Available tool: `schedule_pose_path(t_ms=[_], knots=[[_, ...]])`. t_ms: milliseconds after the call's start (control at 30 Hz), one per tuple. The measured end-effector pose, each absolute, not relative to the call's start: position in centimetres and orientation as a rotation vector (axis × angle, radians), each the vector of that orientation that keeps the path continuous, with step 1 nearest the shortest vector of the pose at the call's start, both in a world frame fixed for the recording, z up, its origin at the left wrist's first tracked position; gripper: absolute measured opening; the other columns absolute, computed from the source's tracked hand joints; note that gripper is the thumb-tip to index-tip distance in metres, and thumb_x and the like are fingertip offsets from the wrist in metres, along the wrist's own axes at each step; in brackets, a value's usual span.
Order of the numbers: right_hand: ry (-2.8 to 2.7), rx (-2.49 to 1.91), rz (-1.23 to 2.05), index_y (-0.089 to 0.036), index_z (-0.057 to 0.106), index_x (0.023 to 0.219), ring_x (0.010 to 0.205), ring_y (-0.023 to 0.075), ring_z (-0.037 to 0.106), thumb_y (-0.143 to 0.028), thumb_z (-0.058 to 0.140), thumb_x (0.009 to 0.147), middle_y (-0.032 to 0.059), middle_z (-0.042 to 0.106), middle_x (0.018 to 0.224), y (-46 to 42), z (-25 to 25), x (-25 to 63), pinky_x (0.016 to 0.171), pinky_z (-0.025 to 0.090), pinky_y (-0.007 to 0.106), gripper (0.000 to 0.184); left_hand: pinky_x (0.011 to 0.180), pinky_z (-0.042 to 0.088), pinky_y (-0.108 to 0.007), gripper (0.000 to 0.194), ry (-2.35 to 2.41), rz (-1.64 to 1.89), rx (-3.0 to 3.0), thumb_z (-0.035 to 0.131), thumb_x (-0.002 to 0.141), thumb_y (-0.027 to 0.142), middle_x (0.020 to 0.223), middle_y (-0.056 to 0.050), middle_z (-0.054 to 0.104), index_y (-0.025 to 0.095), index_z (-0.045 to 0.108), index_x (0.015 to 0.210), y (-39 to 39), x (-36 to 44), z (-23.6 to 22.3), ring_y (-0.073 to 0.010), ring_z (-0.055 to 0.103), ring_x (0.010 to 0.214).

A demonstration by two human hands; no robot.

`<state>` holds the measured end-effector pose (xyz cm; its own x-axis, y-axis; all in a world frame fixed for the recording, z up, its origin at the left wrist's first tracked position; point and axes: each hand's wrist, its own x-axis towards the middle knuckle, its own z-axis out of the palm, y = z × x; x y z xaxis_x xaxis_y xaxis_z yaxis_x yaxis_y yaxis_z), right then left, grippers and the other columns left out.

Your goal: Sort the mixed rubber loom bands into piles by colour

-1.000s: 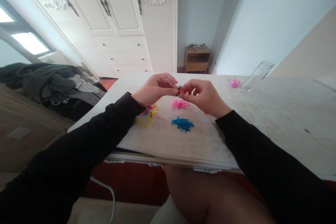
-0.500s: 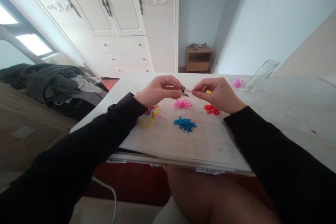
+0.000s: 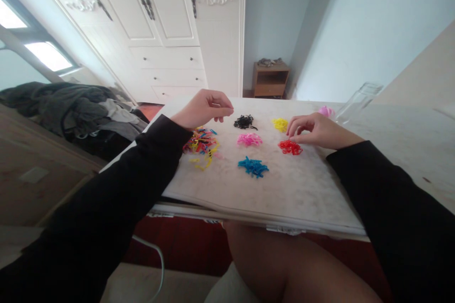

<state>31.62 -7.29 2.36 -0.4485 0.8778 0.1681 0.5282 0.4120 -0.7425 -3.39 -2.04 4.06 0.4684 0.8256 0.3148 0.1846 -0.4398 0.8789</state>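
My left hand (image 3: 208, 108) hovers above the table's far left part, thumb and fingertips pinched together; anything between them is too small to make out. Below its wrist lies a mixed heap of multicoloured rubber bands (image 3: 202, 143), partly covered by the sleeve. Right of the left fingertips sits a pile of black rubber bands (image 3: 243, 121). My right hand (image 3: 313, 130) is over the pile of red rubber bands (image 3: 290, 147), thumb and fingers slightly apart at its upper edge. Beside those fingers are yellow rubber bands (image 3: 280, 124). Pink (image 3: 250, 139) and blue rubber bands (image 3: 253, 166) form piles mid-table.
A clear glass jar (image 3: 359, 102) leans at the table's far right, with a pink object (image 3: 326, 112) next to it. Dark clothes (image 3: 71, 113) are heaped left of the table (image 3: 284, 194). A white wardrobe (image 3: 170, 23) and small wooden cabinet (image 3: 271, 79) stand beyond.
My left hand has drawn back left and up from the black pile. My right hand, which pinched a red rubber band near the middle, has moved right and down to the red pile.
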Motion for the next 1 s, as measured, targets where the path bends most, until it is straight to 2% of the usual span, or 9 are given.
schedule_pose_path(t_ms=[133,233,433,567,700,900,1000], knots=[[-2.002,-1.224,0.675,-0.022,0.077,0.074,0.078,0.0225,0.067,-0.047,0.083,0.073,0.0065,0.076,0.080,-7.3,2.0,31.3,0.070,0.050,0.037,0.025,0.059,0.047,-0.027,0.014,0.951,0.891,2.013,0.089,0.074,0.026,0.063,-0.004,0.071,0.018,0.079,0.075,0.0,-5.9,4.2,-0.0112,0.059,0.055],[-1.936,-1.231,0.578,-0.022,0.076,0.075,0.075,0.0212,0.064,-0.044,0.079,0.074,0.0069,0.076,0.083,-7.4,1.8,31.1,0.070,0.049,0.037,0.023,0.063,0.047,-0.029,0.017,1.017,0.668,2.104,0.092,0.070,0.030,0.063,-0.005,0.072,0.018,0.082,0.077,1.0,-7.5,4.3,-0.0131,0.059,0.057],[-1.915,-1.221,0.554,-0.021,0.074,0.074,0.076,0.0209,0.063,-0.041,0.076,0.074,0.0064,0.074,0.082,-7.5,1.8,30.7,0.071,0.049,0.037,0.020,0.067,0.046,-0.026,0.032,1.129,0.164,2.269,0.094,0.058,0.034,0.076,-0.002,0.079,0.022,0.086,0.087,0.5,-8.1,4.8,-0.0138,0.064,0.064],[-1.915,-1.203,0.559,-0.021,0.074,0.072,0.076,0.0204,0.062,-0.040,0.076,0.074,0.0057,0.073,0.081,-7.5,1.7,30.7,0.071,0.048,0.036,0.019,0.065,0.045,-0.024,0.030,1.072,0.115,2.271,0.093,0.058,0.035,0.074,0.001,0.078,0.024,0.085,0.084,0.1,-7.7,4.6,-0.0135,0.065,0.063],[-1.929,-1.194,0.562,-0.022,0.074,0.071,0.074,0.0202,0.062,-0.043,0.077,0.074,0.0053,0.073,0.079,-7.5,1.7,30.7,0.070,0.047,0.036,0.022,0.064,0.045,-0.025,0.022,1.020,0.059,2.211,0.088,0.066,0.034,0.071,-0.001,0.079,0.024,0.085,0.085,0.2,-7.8,4.3,-0.0149,0.068,0.062],[-1.934,-1.204,0.563,-0.022,0.074,0.071,0.073,0.0205,0.062,-0.047,0.078,0.074,0.0054,0.073,0.077,-7.5,1.7,30.6,0.069,0.048,0.036,0.026,0.063,0.045,-0.024,0.021,1.065,0.030,2.245,0.083,0.076,0.042,0.076,-0.003,0.081,0.023,0.085,0.086,0.0,-7.8,4.5,-0.0145,0.068,0.064],[-1.942,-1.205,0.565,-0.022,0.074,0.070,0.074,0.0207,0.063,-0.047,0.078,0.074,0.0055,0.073,0.077,-7.5,1.6,30.6,0.069,0.048,0.036,0.026,0.062,0.044,-0.024,0.023,1.039,0.035,2.277,0.089,0.068,0.040,0.074,-0.002,0.080,0.023,0.084,0.083,-0.3,-7.6,4.4,-0.0141,0.068,0.064]])
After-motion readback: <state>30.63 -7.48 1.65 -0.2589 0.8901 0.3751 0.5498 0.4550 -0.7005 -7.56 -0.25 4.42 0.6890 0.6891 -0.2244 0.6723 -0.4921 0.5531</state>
